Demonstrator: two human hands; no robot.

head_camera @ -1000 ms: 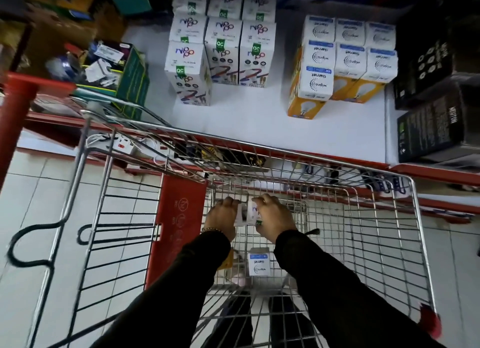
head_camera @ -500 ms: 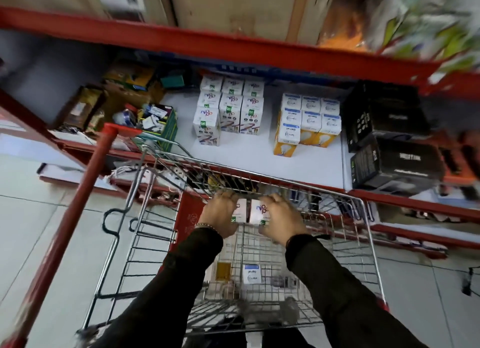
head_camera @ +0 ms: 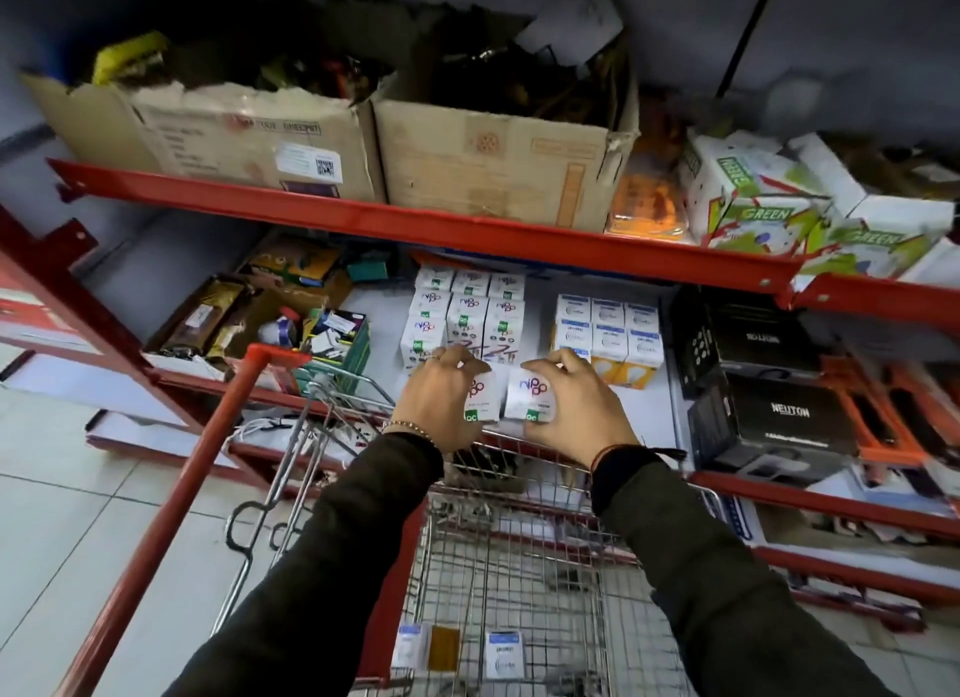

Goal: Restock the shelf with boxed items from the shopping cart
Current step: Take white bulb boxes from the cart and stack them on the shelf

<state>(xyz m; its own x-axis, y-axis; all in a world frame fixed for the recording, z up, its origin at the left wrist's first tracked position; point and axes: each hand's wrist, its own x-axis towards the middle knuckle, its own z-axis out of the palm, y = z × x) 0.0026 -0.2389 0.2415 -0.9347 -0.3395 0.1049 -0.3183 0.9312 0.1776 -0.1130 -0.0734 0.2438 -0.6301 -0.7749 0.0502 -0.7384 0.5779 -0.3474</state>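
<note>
My left hand (head_camera: pixel 441 400) grips a white Nippo box (head_camera: pixel 483 400) and my right hand (head_camera: pixel 574 405) grips a second white Nippo box (head_camera: pixel 535 397). Both boxes are side by side above the front edge of the white shelf (head_camera: pixel 535 327). Just behind them stands a block of stacked Nippo boxes (head_camera: pixel 467 322), and to its right a block of blue-topped bulb boxes (head_camera: pixel 608 332). The wire shopping cart (head_camera: pixel 519 566) is below my arms. A blue-topped box (head_camera: pixel 504 652) and another partly seen box (head_camera: pixel 413 644) lie on its floor.
A red shelf beam (head_camera: pixel 415 223) runs overhead, carrying cardboard cartons (head_camera: pixel 493 161) and green-printed boxes (head_camera: pixel 753 197). Black Neuton boxes (head_camera: pixel 774 415) stand right of the bulb boxes. A green tray of small items (head_camera: pixel 337 337) sits left. A red upright post (head_camera: pixel 171 514) leans beside the cart.
Both hands have lifted the two Nippo boxes out of the cart and carried them forward over the shelf's front edge. My view has tilted upward, showing the upper shelf.
</note>
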